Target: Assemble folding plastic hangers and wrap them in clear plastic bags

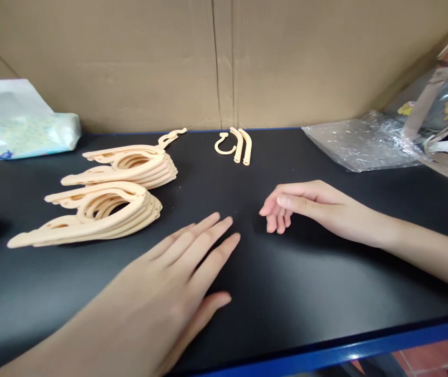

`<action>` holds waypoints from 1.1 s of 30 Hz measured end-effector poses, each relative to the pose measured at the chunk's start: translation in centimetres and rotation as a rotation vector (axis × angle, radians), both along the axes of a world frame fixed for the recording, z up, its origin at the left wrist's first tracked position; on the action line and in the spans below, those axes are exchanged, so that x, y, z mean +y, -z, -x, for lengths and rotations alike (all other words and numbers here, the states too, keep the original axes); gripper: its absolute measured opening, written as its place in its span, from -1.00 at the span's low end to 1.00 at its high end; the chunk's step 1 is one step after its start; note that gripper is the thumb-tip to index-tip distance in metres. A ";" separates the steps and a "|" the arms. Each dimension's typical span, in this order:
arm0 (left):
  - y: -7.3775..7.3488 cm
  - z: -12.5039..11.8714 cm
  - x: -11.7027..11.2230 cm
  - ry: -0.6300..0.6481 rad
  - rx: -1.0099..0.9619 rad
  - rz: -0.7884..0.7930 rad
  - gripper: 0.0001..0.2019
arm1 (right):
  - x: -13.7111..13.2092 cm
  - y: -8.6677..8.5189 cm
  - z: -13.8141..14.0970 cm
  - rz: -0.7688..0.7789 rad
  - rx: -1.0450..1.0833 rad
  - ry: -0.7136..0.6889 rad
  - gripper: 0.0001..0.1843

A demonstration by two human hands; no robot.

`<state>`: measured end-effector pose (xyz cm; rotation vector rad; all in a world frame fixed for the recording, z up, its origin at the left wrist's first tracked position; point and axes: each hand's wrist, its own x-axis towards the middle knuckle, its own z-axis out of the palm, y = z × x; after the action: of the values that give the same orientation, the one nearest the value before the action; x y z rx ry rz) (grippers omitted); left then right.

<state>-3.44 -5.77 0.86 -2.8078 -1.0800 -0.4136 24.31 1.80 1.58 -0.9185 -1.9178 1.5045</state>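
My left hand (172, 285) lies flat, palm down, on the black table top (287, 293), fingers stretched out and holding nothing. My right hand (306, 207) rests on its side near the middle of the table, fingers loosely curled, with nothing in it. Two stacks of peach plastic hanger parts sit at the left: a near stack (98, 217) and a far stack (130, 165). Three loose peach pieces, a hook and two curved bars (236, 145), lie at the back centre. Both hands are apart from all of these parts.
A cardboard wall (216, 57) closes the back of the table. A white and blue soft packet (23, 128) lies at the back left. Crumpled clear plastic (361, 141) and a printed bag (444, 104) sit at the back right. The table's blue front edge (365, 348) runs below.
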 end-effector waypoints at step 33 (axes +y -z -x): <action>0.5 -2.8 5.3 0.129 -0.012 0.127 -0.54 | 19.2 0.3 17.8 -1.042 -0.698 -0.218 -0.51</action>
<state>-0.67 -0.47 0.35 -3.0019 -0.9623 -0.3863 6.46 20.95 1.25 -0.7537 -2.8623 0.0560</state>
